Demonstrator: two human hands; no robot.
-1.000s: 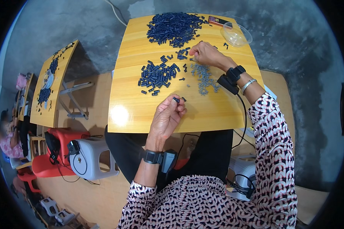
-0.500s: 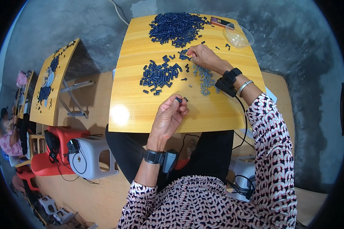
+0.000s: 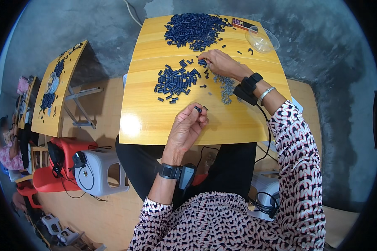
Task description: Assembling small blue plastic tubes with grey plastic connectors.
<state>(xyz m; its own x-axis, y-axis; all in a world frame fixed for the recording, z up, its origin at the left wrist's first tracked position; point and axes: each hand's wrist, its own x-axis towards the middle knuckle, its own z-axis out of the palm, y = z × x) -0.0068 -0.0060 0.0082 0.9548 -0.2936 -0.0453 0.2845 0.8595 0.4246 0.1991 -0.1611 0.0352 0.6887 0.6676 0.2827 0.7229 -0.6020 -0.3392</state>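
My left hand (image 3: 185,129) is raised over the table's near edge, palm turned up. Its thumb and fingers pinch a small black plastic part (image 3: 198,109). Farther off, my right hand (image 3: 225,65) reaches down with fingers drawn together at a small cluster of black parts (image 3: 202,63); whatever is between the fingertips is hidden. Left of that cluster lies a loose pile of black plastic pieces (image 3: 176,81). Small grey metal-looking pieces (image 3: 226,90) are scattered below my right wrist. A few thin dark pieces (image 3: 206,74) lie between these two groups.
A larger heap of black parts (image 3: 194,31) covers the far end of the yellow table (image 3: 151,121). A clear plastic bowl (image 3: 262,42) and a dark red-edged phone-like object (image 3: 241,24) sit at far right. A cable (image 3: 267,134) hangs from my right wrist device.
My right hand has shifted slightly left, its fingers still at the small cluster. My left hand keeps its pinch on the black part, almost unmoved.
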